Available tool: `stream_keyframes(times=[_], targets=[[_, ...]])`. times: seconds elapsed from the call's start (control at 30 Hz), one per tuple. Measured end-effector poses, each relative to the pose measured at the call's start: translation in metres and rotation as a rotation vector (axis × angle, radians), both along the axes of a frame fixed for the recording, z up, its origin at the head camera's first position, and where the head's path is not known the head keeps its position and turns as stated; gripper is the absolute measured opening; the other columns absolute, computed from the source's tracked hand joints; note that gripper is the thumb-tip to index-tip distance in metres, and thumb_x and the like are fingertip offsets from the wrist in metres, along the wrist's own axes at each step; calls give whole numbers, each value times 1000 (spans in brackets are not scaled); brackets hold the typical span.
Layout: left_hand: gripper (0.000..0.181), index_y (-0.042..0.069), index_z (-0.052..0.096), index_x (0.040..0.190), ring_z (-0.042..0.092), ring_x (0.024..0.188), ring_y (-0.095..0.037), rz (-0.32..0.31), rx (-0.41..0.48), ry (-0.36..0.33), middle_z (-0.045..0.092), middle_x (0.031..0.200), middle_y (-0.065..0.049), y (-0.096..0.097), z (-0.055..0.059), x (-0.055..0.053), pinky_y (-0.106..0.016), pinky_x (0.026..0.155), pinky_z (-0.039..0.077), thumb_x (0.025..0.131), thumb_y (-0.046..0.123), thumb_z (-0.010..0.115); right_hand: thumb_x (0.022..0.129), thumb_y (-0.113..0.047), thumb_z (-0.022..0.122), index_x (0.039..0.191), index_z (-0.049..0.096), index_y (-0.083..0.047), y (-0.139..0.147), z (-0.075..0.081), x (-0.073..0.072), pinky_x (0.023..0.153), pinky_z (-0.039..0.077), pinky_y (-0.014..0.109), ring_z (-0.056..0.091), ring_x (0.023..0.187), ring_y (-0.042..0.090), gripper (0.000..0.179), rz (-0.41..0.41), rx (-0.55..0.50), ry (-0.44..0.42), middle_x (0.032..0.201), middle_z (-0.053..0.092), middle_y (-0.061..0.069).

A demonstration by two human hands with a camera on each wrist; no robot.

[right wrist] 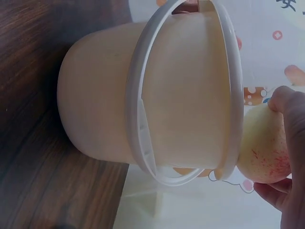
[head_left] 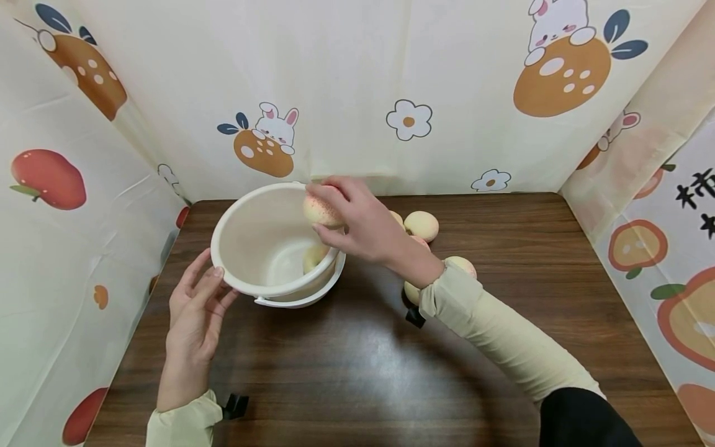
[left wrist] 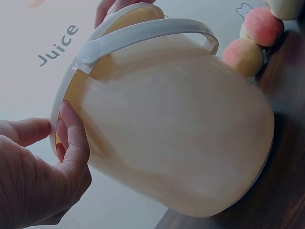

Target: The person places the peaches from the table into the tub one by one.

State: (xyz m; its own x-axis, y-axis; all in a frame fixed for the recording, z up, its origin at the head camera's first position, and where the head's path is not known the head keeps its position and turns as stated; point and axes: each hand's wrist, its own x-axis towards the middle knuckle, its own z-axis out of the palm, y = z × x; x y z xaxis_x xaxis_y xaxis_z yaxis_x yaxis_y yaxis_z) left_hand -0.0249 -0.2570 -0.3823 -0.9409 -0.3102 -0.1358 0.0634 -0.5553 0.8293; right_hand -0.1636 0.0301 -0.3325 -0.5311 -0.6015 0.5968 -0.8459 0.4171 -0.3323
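Note:
A white plastic bucket (head_left: 246, 239) stands on the table with its handle (left wrist: 147, 33) folded down along its side. My left hand (head_left: 195, 310) pinches the bucket's rim at the left, thumb on one side and fingers on the other in the left wrist view. In my right hand (head_left: 363, 223) is a peach (head_left: 321, 211), pale with red speckles, gripped between thumb and fingers over the right part of the rim. Another peach (head_left: 314, 256) lies inside the bucket, partly hidden by the near rim.
Several peaches (head_left: 421, 226) lie on the brown wooden table (head_left: 335, 372) right of the bucket, some hidden under my right forearm. Printed curtains (head_left: 346, 93) with fruit and rabbits enclose the table's back and sides.

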Motion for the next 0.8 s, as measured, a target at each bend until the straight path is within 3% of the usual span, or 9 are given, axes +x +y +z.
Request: stream_keyframes(times=[0.2,0.37,0.8], targets=[[56,8,45,152,74,86,-15,-4,4,-1,73,111,-7,0,0,0,-27,70,65,101,-5,62,98,-31,68,143,61,-19,-4,5,-3,108,49,39,54,127,29,47,81,102,17,137,59,11],[56,8,45,153,74,86,-15,-8,0,-2,73,110,-6,-1,0,0,-27,70,65,101,-5,62,98,-32,67,142,63,-22,-9,13,-5,110,47,38,53,129,28,45,140,209,-19,136,59,9],[57,9,45,153,74,88,-15,-12,0,-7,73,114,-7,-1,0,0,-28,73,65,101,-4,63,95,-33,69,139,61,-26,-28,29,-6,97,52,41,53,116,28,46,156,546,-28,137,54,8]])
